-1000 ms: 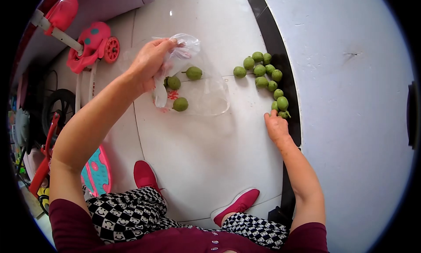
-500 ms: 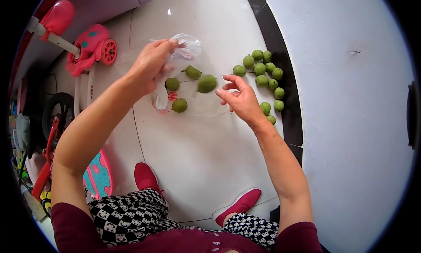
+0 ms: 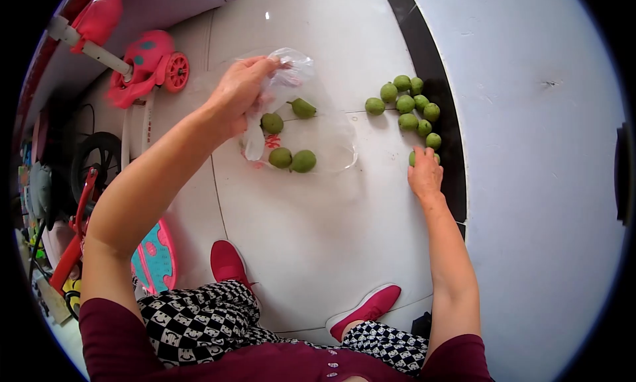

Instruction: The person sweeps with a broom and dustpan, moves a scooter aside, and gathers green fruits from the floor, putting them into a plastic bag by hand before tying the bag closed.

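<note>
My left hand [image 3: 246, 91] is closed on the bunched upper edge of a clear plastic bag [image 3: 334, 134] with red print, its open side turned to the right. Several round green fruits [image 3: 303, 161] lie inside it near the floor. Over at the dark floor strip, my right hand [image 3: 425, 175] has its fingers round a green fruit [image 3: 416, 158], which they partly cover. Just beyond that hand, a loose group of green fruits [image 3: 405, 104] rests on the tiles, some with short stems showing.
A pink scooter [image 3: 149, 61] stands at the upper left, near a black wheel [image 3: 99, 163] and a teal and pink board [image 3: 156, 259]. The dark strip [image 3: 447, 130] runs along a pale panel [image 3: 530, 183] on the right. My red shoes [image 3: 228, 261] are below the bag.
My right hand has left the bag's mouth and moved right and down to the loose fruits. The fruit that was in mid-air now lies in the bag. My left hand keeps its hold.
</note>
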The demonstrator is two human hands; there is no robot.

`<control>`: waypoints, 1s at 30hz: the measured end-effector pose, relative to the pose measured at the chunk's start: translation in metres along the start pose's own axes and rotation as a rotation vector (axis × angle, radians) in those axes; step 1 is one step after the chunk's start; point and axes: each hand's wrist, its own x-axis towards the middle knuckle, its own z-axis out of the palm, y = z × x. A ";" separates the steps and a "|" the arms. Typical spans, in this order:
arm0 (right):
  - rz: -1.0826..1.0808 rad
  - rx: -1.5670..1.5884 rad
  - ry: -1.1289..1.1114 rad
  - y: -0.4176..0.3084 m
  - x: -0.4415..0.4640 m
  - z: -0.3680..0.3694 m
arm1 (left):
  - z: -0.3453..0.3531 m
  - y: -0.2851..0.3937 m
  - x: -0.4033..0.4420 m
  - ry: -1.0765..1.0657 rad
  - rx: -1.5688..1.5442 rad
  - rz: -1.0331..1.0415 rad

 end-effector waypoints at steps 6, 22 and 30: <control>-0.047 0.110 -0.106 -0.007 -0.007 -0.005 | 0.000 0.003 -0.005 0.038 -0.033 -0.009; 0.075 1.444 -0.109 -0.116 0.030 -0.033 | 0.015 0.012 -0.011 0.045 -0.030 -0.024; -0.049 0.393 0.164 -0.017 0.075 -0.012 | -0.004 0.004 0.007 -0.028 0.037 -0.034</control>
